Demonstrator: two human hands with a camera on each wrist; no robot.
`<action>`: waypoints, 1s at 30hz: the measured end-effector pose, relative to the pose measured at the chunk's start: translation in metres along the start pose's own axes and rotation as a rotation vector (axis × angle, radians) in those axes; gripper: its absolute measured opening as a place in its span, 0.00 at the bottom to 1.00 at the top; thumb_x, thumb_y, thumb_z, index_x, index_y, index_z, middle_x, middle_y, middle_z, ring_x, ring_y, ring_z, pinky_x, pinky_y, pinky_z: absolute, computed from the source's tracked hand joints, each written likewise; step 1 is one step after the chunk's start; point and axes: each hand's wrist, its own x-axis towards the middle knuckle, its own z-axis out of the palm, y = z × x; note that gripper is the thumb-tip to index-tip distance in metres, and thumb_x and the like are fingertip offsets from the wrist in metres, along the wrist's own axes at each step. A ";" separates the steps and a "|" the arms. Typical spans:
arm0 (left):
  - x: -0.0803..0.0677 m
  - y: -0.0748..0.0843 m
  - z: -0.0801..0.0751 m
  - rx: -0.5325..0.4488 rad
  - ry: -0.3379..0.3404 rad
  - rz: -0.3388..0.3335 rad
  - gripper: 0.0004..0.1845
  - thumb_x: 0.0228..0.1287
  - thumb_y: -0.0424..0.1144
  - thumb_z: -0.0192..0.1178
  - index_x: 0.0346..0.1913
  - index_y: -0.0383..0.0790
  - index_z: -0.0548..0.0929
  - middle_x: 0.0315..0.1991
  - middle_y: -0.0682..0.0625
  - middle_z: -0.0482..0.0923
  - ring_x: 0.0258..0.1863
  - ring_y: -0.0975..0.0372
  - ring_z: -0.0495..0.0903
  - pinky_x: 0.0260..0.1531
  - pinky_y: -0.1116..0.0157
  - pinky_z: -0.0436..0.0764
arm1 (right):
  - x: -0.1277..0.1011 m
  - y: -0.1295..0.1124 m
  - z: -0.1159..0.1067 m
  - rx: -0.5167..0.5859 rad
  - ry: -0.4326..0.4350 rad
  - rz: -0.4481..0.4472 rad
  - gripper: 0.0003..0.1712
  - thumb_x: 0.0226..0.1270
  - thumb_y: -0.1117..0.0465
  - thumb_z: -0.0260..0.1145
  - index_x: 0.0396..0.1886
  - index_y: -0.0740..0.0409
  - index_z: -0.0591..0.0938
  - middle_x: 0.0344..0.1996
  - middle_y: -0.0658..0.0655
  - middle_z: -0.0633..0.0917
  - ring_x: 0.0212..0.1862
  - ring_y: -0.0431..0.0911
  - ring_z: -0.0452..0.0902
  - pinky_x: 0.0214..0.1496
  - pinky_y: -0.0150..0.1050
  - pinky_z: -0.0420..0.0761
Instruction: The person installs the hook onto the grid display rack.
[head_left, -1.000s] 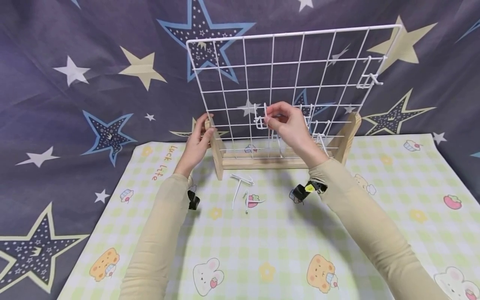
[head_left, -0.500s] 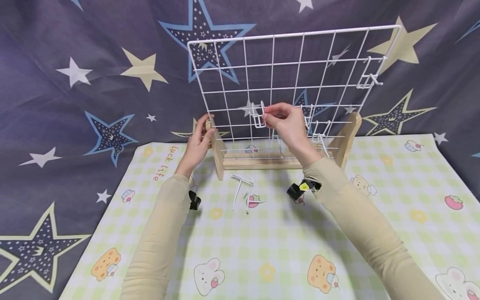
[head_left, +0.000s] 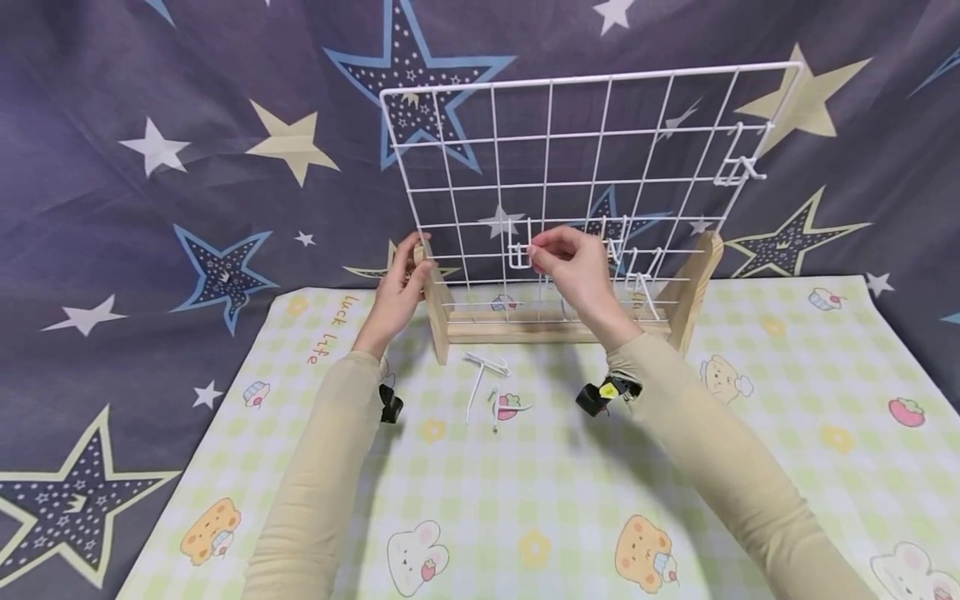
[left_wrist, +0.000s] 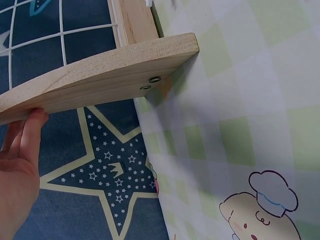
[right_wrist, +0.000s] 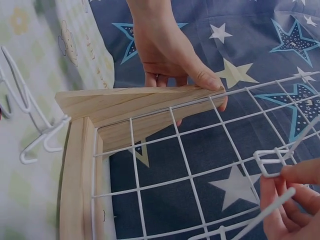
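1. Head view: the right hand (head_left: 573, 262) pinches a white wire hook (head_left: 519, 250) against the wire grid (head_left: 600, 133), lower now than a second ago, nearly seated on a crosswire. The left hand (head_left: 401, 287) grips the wooden side support (head_left: 435, 308). Spare hooks (head_left: 483, 379) lie on the checked mat (head_left: 525, 500), star cloth (head_left: 150, 167) behind.
2. Left wrist: fingers (left_wrist: 30, 130) touch the support's underside.
3. Right wrist: fingertips (right_wrist: 295, 195) clamp the hook at the grid.
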 end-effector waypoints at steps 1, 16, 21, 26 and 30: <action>0.000 0.000 0.000 -0.001 0.001 0.001 0.24 0.76 0.37 0.48 0.71 0.38 0.60 0.50 0.31 0.72 0.44 0.37 0.77 0.43 0.54 0.84 | -0.001 0.000 0.000 -0.003 -0.004 -0.001 0.08 0.63 0.71 0.67 0.40 0.73 0.82 0.32 0.63 0.84 0.33 0.49 0.82 0.40 0.34 0.84; -0.001 0.001 0.000 0.046 0.011 0.003 0.25 0.77 0.38 0.48 0.72 0.39 0.60 0.49 0.33 0.73 0.42 0.43 0.79 0.42 0.57 0.84 | -0.032 -0.005 -0.012 -0.120 -0.075 -0.097 0.05 0.61 0.71 0.66 0.36 0.67 0.85 0.30 0.59 0.85 0.29 0.45 0.80 0.32 0.30 0.80; -0.001 0.003 -0.001 0.040 0.018 -0.001 0.25 0.76 0.38 0.48 0.72 0.39 0.60 0.49 0.33 0.73 0.42 0.40 0.78 0.42 0.57 0.84 | -0.046 -0.013 -0.011 -0.110 -0.113 -0.143 0.05 0.60 0.72 0.65 0.35 0.68 0.85 0.28 0.57 0.85 0.28 0.48 0.79 0.30 0.31 0.80; 0.000 0.003 0.000 0.029 0.012 0.001 0.24 0.76 0.37 0.48 0.71 0.39 0.61 0.49 0.33 0.72 0.42 0.40 0.78 0.42 0.57 0.85 | -0.053 -0.014 -0.012 -0.083 -0.143 -0.149 0.05 0.60 0.73 0.65 0.36 0.68 0.84 0.27 0.57 0.85 0.28 0.50 0.79 0.28 0.31 0.79; -0.001 0.003 0.001 0.050 0.013 -0.002 0.24 0.77 0.38 0.48 0.71 0.40 0.61 0.48 0.34 0.73 0.38 0.48 0.79 0.40 0.59 0.85 | -0.056 -0.011 -0.011 -0.069 -0.166 -0.137 0.05 0.60 0.73 0.65 0.36 0.68 0.84 0.27 0.57 0.85 0.27 0.48 0.78 0.26 0.30 0.77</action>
